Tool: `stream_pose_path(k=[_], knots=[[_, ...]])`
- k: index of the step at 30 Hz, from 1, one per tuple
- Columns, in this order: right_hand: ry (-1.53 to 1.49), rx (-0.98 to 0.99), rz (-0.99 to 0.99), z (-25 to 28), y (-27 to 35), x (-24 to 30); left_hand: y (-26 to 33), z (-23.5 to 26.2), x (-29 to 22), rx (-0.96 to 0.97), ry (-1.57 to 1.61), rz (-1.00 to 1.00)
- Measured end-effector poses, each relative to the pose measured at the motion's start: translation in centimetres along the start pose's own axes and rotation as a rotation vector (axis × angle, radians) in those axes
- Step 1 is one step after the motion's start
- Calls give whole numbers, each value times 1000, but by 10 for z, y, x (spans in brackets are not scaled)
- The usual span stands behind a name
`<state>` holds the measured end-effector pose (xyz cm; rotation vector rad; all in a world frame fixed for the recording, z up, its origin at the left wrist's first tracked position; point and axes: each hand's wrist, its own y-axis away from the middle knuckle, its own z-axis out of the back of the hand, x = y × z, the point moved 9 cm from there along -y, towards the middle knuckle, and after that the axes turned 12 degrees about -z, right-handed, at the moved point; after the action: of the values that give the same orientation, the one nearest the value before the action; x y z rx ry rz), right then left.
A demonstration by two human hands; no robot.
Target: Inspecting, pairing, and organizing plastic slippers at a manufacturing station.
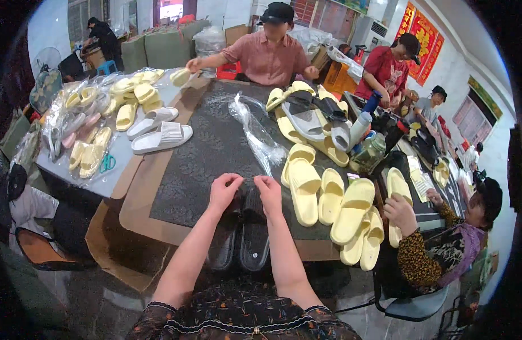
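Observation:
My left hand and my right hand are close together over the near edge of the table, fingertips pinched. Between them runs a thin, clear plastic edge, which looks like the mouth of a bag. Below, between my forearms, a pair of black slippers lies with toes toward me; the left one has a hazy sheen, as if under film. Just beyond my hands, a bunch of crumpled clear bags stretches over the dark patterned mat. Right of my right hand stand several pale yellow slippers.
Two light grey slippers lie at the left, by bagged yellow slippers and teal scissors. Bottles and a glass jar stand at the right. A co-worker's hand touches a yellow slipper there. Another person sits across the table.

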<state>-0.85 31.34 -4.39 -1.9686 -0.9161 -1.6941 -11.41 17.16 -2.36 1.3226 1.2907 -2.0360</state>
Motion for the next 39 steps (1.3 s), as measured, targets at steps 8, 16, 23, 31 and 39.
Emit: stream_pose_path(k=[8, 16, 23, 31, 39], knots=[[43, 10, -35, 0, 2, -1, 0, 3, 4, -20, -36, 9], [115, 6, 15, 5, -4, 0, -2, -8, -12, 59, -139, -110], [38, 78, -13, -1, -3, -5, 1, -13, -25, 127, -225, -171], [120, 111, 53, -10, 5, 0, 5, -14, -11, 133, -134, -94], [166, 72, 58, 1, -4, -3, -2, -25, -19, 194, -167, -113]])
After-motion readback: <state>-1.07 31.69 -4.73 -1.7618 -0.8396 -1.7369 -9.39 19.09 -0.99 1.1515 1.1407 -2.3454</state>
